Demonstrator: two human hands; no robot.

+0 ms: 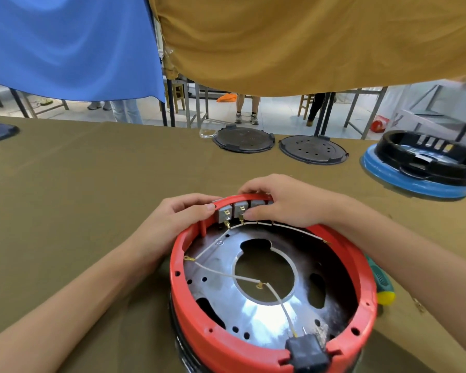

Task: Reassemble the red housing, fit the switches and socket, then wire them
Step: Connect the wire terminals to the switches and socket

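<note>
Left hand: the left hand (176, 220) lay on the upper-left rim of the round red plastic housing (269, 354), fingers curled over the edge, thumb tip pressed against the leftmost of the grey block switches (233, 212).
Right hand: the right hand (281, 201) was arched over the far rim, fingers hooked over the outside, thumb pressing the second switch near its brass terminals; it grasped rim and switches together.
Housing: it sat at lower centre of the frame on the olive-cloth table (78, 184), with the shiny metal plate (253, 308) inside.
Done: the housing looked assembled; a row of switches sat in the far wall and the black socket (307, 351) in the near wall.
Left: by my reading, the white wires (226, 274) were only partly connected, several brass ends lying loose on the plate.
Beyond: a green-and-yellow screwdriver handle (384, 288) showed right of the housing; two dark round covers (277, 144) lay at upper centre.
</note>
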